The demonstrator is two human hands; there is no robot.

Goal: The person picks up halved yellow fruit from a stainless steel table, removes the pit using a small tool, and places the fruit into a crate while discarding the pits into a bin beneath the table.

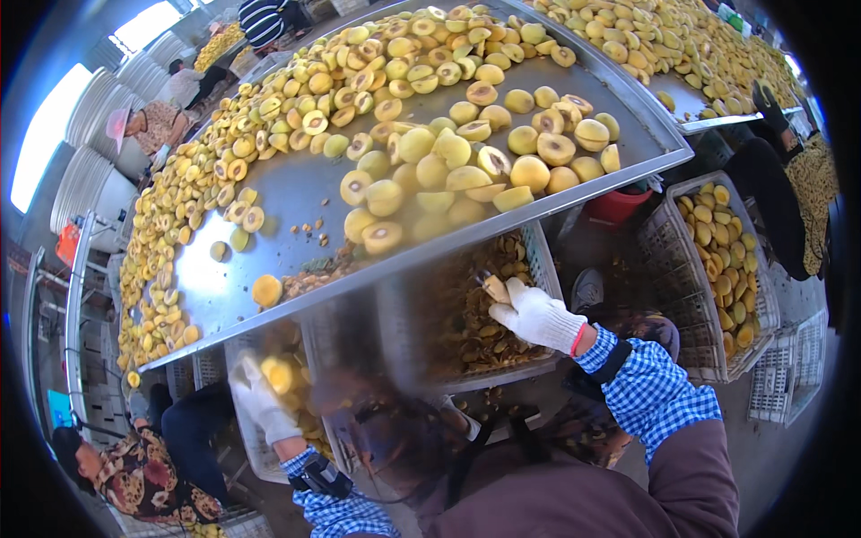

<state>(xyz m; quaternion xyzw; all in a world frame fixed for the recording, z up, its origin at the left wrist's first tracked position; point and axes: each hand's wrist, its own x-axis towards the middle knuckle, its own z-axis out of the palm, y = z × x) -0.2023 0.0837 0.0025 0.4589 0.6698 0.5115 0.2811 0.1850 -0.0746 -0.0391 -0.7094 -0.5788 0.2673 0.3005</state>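
Observation:
My right hand (535, 316), in a white knitted glove, is closed around a short wooden-handled tool (493, 288). The tool's working end is blurred, so I cannot tell its exact kind. Below it stands a crate (544, 254) of brownish peelings and scraps. My left hand (258, 401), also gloved in white, is smeared by motion over a crate at the lower left. Bright yellow peach halves (279, 375) are right against its fingers; whether they are gripped is unclear. In front of me, more yellow peach halves (415, 144) lie heaped on a metal table (296, 193).
The table's raised metal rim (574, 195) runs across in front of me. A crate of peach halves (717, 260) stands at right, near an upturned-looking pale crate (789, 368) and a red bucket (619, 206). Several people work around, one at lower left (152, 475).

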